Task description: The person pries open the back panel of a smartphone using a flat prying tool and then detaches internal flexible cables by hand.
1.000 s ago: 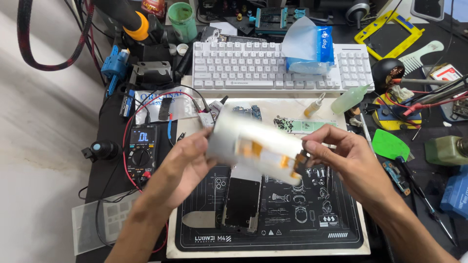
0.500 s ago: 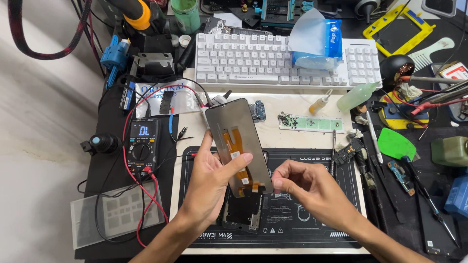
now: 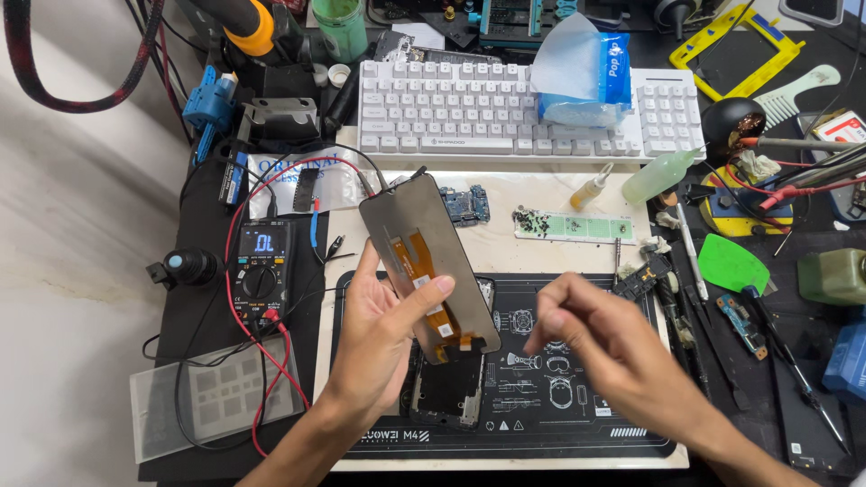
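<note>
My left hand (image 3: 383,334) holds a phone screen panel (image 3: 424,261) tilted upright, its dark grey back with an orange flex cable facing me. My thumb presses on the cable side. Below the panel a phone frame (image 3: 448,388) lies on the black repair mat (image 3: 559,406). My right hand (image 3: 600,343) hovers over the mat to the right of the panel, fingers pinched together, apart from the panel; whether something small sits between the fingertips cannot be seen.
A white keyboard (image 3: 451,108) with a wipes pack (image 3: 582,77) lies at the back. A multimeter (image 3: 262,271) with red leads sits left. A small circuit board (image 3: 467,206), a green parts strip (image 3: 577,225), squeeze bottles (image 3: 658,176), tweezers and a green pick (image 3: 732,263) lie right.
A white protective film that covered the panel a second ago is gone. My right hand has left the panel and moved to the right over the mat. The panel now stands steadier in my left hand.
</note>
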